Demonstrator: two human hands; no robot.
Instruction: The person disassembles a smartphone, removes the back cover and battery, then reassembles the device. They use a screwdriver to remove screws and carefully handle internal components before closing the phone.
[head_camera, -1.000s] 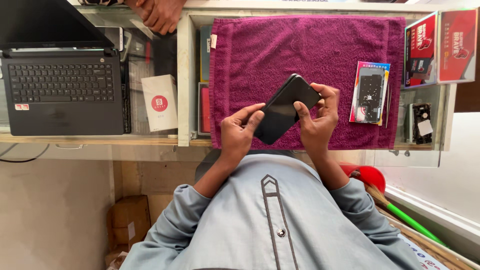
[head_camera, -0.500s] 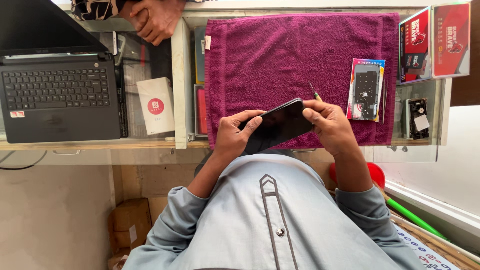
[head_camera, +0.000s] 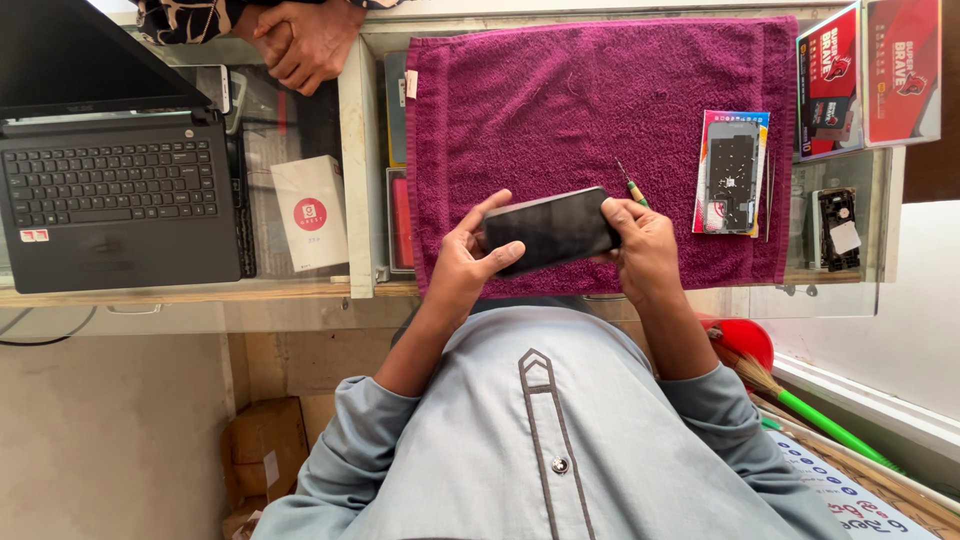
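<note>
Both hands, the left hand (head_camera: 462, 262) and the right hand (head_camera: 645, 250), hold a black smartphone (head_camera: 548, 230) by its ends above the purple towel (head_camera: 600, 100); the phone seems under inspection. A small screwdriver (head_camera: 630, 185) lies just beyond the right hand.

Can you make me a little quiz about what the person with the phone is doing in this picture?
1. True or false: both hands grip the black phone.
2. What colour is the towel under the hands? A green, B purple, C white.
3. What thin tool lies on the towel beside the right hand?

Key:
1. True: the left hand and right hand hold its ends.
2. B.
3. A small screwdriver.
</note>
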